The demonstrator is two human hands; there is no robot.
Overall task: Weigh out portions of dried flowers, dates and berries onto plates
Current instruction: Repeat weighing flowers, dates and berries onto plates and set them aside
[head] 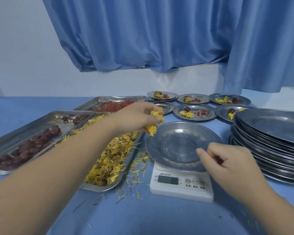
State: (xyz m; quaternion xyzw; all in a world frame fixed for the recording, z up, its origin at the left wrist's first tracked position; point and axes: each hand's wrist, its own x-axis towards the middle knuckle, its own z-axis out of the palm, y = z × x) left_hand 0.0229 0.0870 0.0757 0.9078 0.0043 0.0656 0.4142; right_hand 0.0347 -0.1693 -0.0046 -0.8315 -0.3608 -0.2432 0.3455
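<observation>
Left hand (143, 116) pinches a clump of yellow dried flowers (151, 128) just over the far-left rim of the round steel plate (176, 146) on the white kitchen scale (182, 190); the plate's bare centre lies rightward and nearer. Right hand (227, 160), fingers curled, sits at the near-right rim; whether it holds anything is unclear.

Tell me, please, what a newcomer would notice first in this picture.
First, the left hand holds a bright yellow clump of dried flowers just above the far left rim of the empty plate, which sits on the white scale at the centre. To its left lies a long tray full of the same flowers, with petals spilled on the blue table. At the right stands a tall stack of plates.
</observation>
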